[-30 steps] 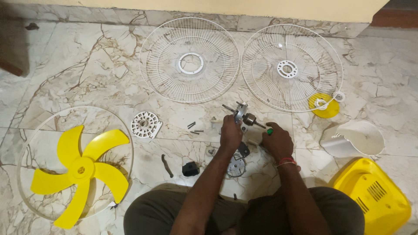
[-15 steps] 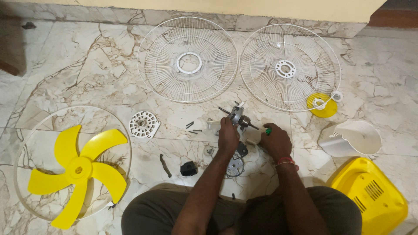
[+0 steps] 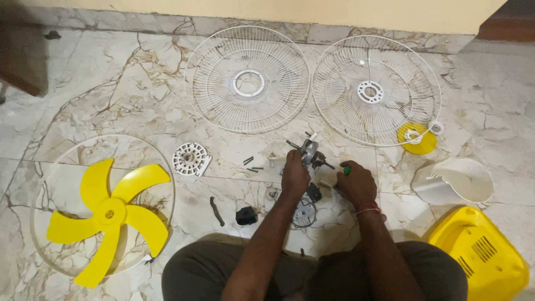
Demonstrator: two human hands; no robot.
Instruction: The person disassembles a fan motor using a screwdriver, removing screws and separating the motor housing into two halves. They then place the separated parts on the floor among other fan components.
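Head camera looks steeply down at floor [image 3: 111, 95].

Soft, even indoor light falls across the marble floor [image 3: 111, 95], with no hard glare. A dim shadow sits in the upper left corner of the frame. Focus is fairly sharp at the centre; the wide lens bends the edges slightly outward.

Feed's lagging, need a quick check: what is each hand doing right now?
Left hand: closed around the small fan motor, holding it over the floor.
Right hand: closed on a green-handled screwdriver, beside the motor.
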